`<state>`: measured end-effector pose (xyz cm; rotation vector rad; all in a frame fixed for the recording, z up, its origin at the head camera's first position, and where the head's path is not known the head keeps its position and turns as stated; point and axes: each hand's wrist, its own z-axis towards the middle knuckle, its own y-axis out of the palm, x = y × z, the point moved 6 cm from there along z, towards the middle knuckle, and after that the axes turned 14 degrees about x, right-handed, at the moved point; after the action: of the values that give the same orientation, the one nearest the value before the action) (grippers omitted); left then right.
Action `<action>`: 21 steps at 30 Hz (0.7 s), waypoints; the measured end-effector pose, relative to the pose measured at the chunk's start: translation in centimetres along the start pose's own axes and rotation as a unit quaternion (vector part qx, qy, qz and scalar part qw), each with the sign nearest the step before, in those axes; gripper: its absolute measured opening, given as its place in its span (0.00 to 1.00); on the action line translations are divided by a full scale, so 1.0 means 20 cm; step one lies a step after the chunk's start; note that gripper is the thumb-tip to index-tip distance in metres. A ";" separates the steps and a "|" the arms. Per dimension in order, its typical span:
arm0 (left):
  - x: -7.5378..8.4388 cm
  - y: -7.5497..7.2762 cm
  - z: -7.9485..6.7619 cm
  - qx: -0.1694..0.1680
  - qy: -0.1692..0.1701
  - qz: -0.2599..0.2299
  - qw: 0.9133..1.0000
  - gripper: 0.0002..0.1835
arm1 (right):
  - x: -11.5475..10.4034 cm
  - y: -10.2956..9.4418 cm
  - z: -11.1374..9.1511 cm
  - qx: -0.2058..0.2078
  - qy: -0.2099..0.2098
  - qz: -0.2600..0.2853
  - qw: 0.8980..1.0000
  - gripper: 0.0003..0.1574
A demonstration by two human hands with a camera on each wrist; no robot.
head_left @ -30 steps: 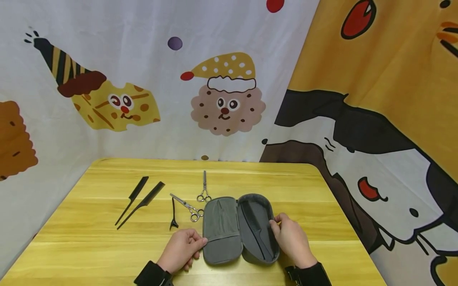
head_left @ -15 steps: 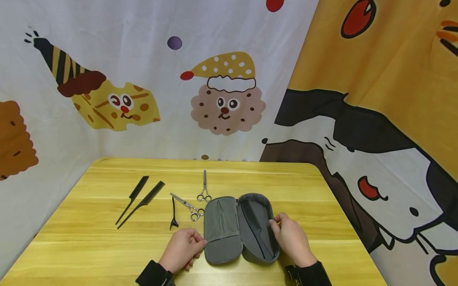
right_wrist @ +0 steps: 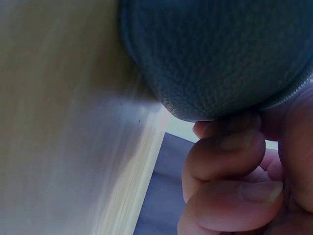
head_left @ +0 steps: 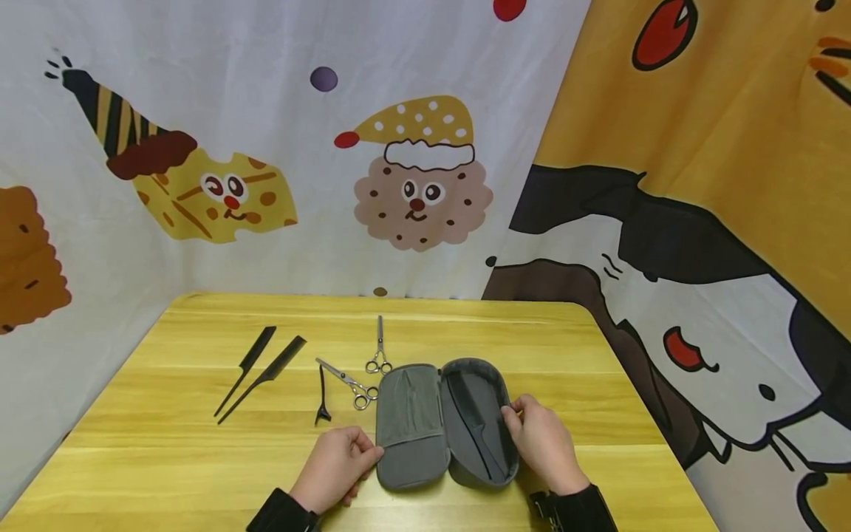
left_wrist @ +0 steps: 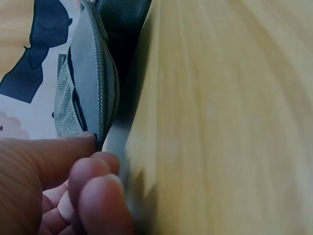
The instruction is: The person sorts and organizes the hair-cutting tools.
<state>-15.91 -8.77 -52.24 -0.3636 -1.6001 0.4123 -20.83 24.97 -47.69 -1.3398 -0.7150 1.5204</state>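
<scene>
A grey zippered case (head_left: 414, 464) lies unfolded on the table, its pocketed lid to the left and its deep half to the right. Inside the deep half rests a dark comb (head_left: 473, 421). My left hand (head_left: 335, 467) pinches the lid's outer edge between thumb and forefinger; the left wrist view shows the thumb by the zipper (left_wrist: 100, 73). On the other side my right hand (head_left: 547, 447) grips the rim of the deep half. The right wrist view shows curled fingers against the case's leathery outer wall (right_wrist: 215, 58).
Left of the case lie two pairs of scissors, one angled (head_left: 347, 380) and one upright (head_left: 380, 347), plus a black hair clip (head_left: 323, 399). Farther left are two black tail combs, a longer one (head_left: 269, 373) and a shorter one (head_left: 249, 362). A printed curtain (head_left: 266, 266) hangs behind the wooden table (head_left: 166, 458).
Both hands keep their hold on the case. The lid and left hand have shifted only very slightly; the other objects lie as before.
</scene>
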 end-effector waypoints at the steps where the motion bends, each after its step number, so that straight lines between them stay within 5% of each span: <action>1: 0.00 -0.01 0.00 0.002 0.001 0.007 1.000 0.13 | 0.00 0.00 0.00 0.000 -0.001 0.001 1.000 0.14; 7: 0.02 -0.12 0.01 0.067 -0.005 0.067 0.995 0.13 | 0.01 -0.02 0.00 0.008 -0.004 0.014 1.000 0.15; 12: 0.02 -0.31 0.05 0.150 0.005 0.144 0.978 0.13 | 0.01 -0.03 0.00 0.011 0.005 0.027 1.000 0.17; 21: -0.06 -0.60 0.11 0.192 0.021 0.227 0.954 0.17 | 0.02 -0.03 0.00 0.018 0.019 0.037 0.999 0.22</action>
<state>-17.93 -20.04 -47.84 -0.4366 -1.3479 1.0444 -20.58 25.54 -47.39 -1.3779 -0.6165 1.5547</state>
